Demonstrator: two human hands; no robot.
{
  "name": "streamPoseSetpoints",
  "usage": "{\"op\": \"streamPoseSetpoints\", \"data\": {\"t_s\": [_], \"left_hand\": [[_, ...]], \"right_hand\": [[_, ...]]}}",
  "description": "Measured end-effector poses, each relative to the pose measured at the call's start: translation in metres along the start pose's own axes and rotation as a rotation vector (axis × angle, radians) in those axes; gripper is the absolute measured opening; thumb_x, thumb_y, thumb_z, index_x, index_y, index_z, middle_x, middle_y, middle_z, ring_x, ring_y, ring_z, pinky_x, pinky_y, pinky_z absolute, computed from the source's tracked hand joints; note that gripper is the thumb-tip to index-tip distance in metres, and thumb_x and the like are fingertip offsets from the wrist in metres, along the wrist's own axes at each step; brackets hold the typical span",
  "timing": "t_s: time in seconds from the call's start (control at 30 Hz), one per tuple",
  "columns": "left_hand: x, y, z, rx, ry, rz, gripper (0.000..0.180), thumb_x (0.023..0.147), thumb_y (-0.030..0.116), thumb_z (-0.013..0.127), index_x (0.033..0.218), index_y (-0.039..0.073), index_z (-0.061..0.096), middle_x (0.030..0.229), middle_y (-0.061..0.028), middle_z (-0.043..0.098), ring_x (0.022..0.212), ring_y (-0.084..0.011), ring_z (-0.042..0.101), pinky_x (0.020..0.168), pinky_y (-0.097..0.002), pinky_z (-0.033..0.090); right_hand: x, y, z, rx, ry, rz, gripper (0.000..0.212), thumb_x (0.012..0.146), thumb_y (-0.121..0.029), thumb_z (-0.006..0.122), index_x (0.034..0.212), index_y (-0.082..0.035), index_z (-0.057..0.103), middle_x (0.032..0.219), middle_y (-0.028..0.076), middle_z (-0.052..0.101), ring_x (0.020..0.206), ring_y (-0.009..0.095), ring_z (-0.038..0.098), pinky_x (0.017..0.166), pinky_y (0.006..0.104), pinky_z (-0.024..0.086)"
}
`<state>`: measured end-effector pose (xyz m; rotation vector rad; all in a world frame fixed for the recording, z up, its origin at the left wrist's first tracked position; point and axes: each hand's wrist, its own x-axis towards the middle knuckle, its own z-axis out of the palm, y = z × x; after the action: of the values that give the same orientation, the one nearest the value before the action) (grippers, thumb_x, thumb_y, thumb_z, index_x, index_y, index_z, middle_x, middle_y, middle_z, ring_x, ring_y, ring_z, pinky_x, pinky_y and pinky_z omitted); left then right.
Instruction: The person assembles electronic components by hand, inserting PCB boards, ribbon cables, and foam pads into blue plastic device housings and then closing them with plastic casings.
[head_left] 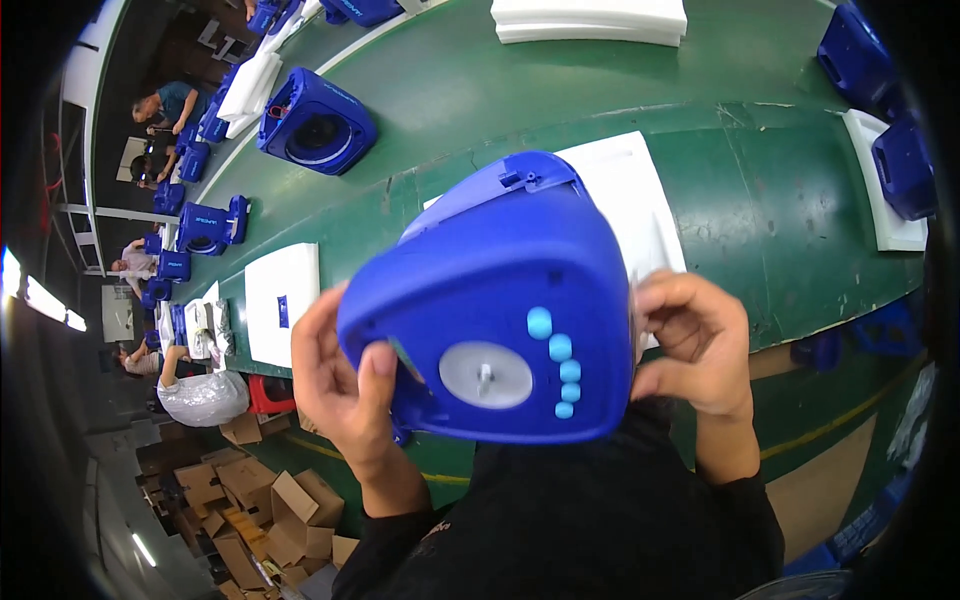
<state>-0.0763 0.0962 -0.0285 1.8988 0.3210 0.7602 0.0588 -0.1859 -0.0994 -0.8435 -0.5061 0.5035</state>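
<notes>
Blue plastic is being gripped by the left hand [345, 410]: the big case [490, 310] is being held up over the near edge of the green table [760, 200]. The right hand [720, 350] is being held at the case's right side, fingers bent; whether it is gripping cannot be told. A white sheet [640, 195] is being partly hidden behind the case, and a blue box [325, 98] is lying far left.

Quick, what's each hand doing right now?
Left hand: closed on the left side of the blue casing, holding it.
Right hand: fingers curled at the casing's right side; whether it grips anything cannot be told.
</notes>
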Motion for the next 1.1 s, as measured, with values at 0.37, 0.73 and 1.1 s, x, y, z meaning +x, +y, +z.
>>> {"op": "streamPoseSetpoints", "data": {"t_s": [0.37, 0.73, 1.1], "left_hand": [[0.049, -0.011, 0.028, -0.005, -0.160, -0.350, 0.043, 0.110, 0.018, 0.074, 0.141, -0.010, 0.067, 0.099, -0.0038, 0.075, 0.075, -0.0020, 0.058, 0.064, -0.0192, 0.042], [0.062, -0.026, 0.018, -0.027, -0.207, -0.411, 0.042, 0.111, 0.022, 0.071, 0.139, -0.009, 0.070, 0.092, 0.0006, 0.071, 0.069, -0.0006, 0.054, 0.058, -0.0184, 0.037], [0.060, -0.025, 0.014, 0.039, -0.264, -0.421, 0.052, 0.116, 0.038, 0.060, 0.148, -0.002, 0.065, 0.112, -0.0062, 0.072, 0.095, -0.0110, 0.067, 0.077, -0.0254, 0.054]], "right_hand": [[0.022, 0.017, 0.004, 0.014, 0.273, 0.137, 0.056, 0.104, -0.014, 0.081, 0.151, 0.005, 0.059, 0.129, 0.004, 0.062, 0.121, 0.012, 0.062, 0.110, 0.0278, 0.050], [0.029, 0.019, 0.016, -0.024, 0.232, 0.242, 0.084, 0.099, -0.038, 0.088, 0.160, -0.001, 0.046, 0.134, 0.009, 0.055, 0.117, 0.014, 0.059, 0.105, 0.0300, 0.050], [0.028, 0.031, 0.031, -0.023, 0.205, 0.099, 0.095, 0.095, -0.043, 0.092, 0.163, 0.002, 0.041, 0.140, 0.011, 0.056, 0.123, 0.017, 0.060, 0.111, 0.0339, 0.048]]}}
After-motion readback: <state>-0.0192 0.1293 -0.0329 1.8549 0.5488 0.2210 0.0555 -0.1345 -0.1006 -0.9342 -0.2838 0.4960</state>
